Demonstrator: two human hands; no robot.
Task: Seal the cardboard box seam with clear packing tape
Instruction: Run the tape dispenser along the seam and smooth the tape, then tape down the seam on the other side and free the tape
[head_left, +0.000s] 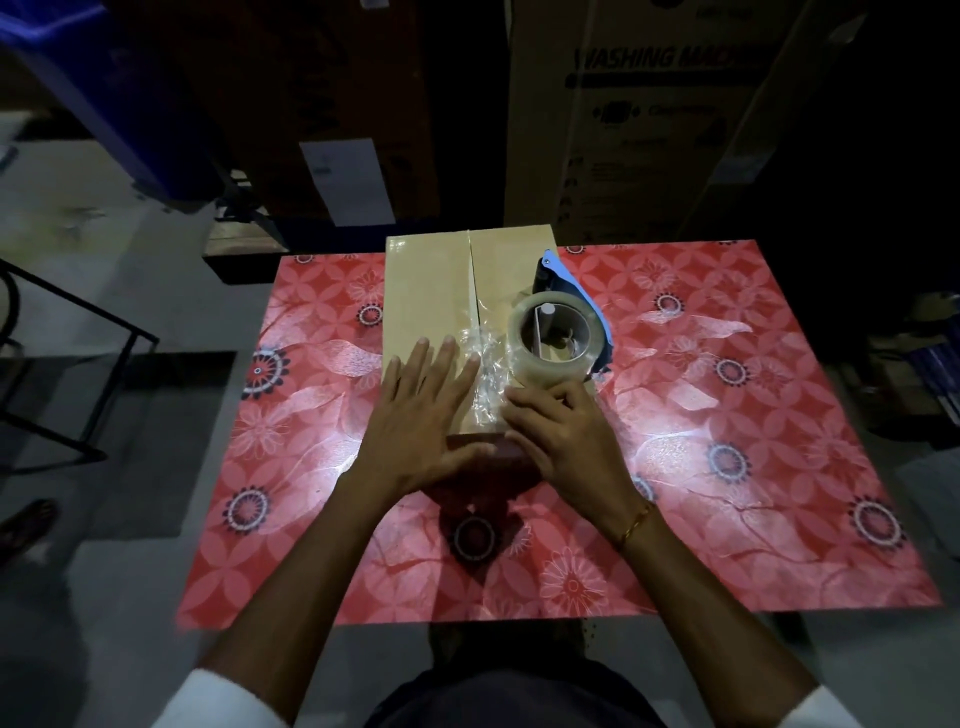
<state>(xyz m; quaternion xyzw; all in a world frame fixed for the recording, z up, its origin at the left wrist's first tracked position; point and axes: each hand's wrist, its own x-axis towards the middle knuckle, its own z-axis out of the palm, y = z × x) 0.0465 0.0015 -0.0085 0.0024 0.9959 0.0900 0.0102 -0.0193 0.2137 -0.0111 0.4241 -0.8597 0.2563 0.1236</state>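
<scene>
Bare forearms, white sleeves at lower frame corners, thin gold bracelet on right wrist, dark clothing at bottom centre

Matt cardboard box, glossy crinkled tape

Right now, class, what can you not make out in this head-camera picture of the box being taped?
- Cardboard box near wall: hidden by both hands, head view.
- Tape end: the right hand covers it.
- Tape dispenser handle: behind the tape roll.
- Washing machine carton small print: blurred, dark.
</scene>
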